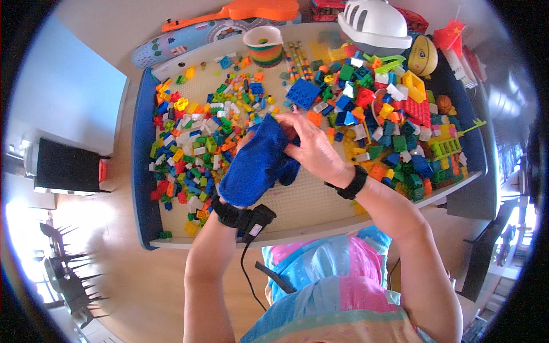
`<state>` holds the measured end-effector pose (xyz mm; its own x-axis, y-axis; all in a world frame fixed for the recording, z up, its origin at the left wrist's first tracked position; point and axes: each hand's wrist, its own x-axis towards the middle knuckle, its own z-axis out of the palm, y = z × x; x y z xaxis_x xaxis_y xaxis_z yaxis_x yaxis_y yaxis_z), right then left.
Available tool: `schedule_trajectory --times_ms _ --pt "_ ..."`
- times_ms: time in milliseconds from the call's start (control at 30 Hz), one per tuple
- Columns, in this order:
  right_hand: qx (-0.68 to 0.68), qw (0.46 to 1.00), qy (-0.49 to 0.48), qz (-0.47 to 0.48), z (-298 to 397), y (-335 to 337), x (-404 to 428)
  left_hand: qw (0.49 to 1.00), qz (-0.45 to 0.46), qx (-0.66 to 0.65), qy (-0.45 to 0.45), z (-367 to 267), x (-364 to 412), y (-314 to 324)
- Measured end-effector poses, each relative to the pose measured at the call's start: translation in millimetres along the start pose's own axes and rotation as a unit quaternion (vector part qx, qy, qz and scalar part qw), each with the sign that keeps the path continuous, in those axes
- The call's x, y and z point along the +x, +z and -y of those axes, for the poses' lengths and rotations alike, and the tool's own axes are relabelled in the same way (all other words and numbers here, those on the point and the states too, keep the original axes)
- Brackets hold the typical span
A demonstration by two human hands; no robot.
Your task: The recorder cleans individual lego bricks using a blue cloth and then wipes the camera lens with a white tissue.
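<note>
A blue cloth [259, 160] is held up over the play table and drapes back towards my left wrist. It covers most of my left hand [245, 140]; a bit of finger shows at the cloth's left edge. My right hand [315, 148] pinches the cloth's right side between thumb and fingers. Part of the cloth hangs below the right fingers. Under it, the pale studded baseplate [296, 206] of the table shows. Loose toy bricks [201, 145] in many colours lie to the left of my hands, and larger bricks [386, 133] are heaped to the right.
Blue side panels [143, 171] and a white front edge [197, 245] bound the table. At the back stand a striped cup [263, 51], an orange toy guitar [261, 10], a white slotted plastic cover [375, 25] and a yellow ball [422, 55]. A black cable [246, 268] hangs from my left wrist.
</note>
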<state>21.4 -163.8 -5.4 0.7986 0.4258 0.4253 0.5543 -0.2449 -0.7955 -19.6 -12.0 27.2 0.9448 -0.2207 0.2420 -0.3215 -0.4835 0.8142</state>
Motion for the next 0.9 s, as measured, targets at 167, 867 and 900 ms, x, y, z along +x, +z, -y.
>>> schedule_trajectory --times_ms 167,867,900 --pt "0.089 0.989 0.108 0.056 9.8 -9.4 6.3 0.996 -0.047 0.046 -0.062 -0.8 0.5 -1.8" --pt "-0.434 0.901 0.015 0.008 12.8 -101.2 49.4 0.868 -0.08 0.452 0.191 39.0 1.0 21.4" --pt "-0.404 0.914 -0.005 0.041 13.6 -87.0 56.6 0.868 -0.074 0.456 0.181 44.1 -0.8 23.2"
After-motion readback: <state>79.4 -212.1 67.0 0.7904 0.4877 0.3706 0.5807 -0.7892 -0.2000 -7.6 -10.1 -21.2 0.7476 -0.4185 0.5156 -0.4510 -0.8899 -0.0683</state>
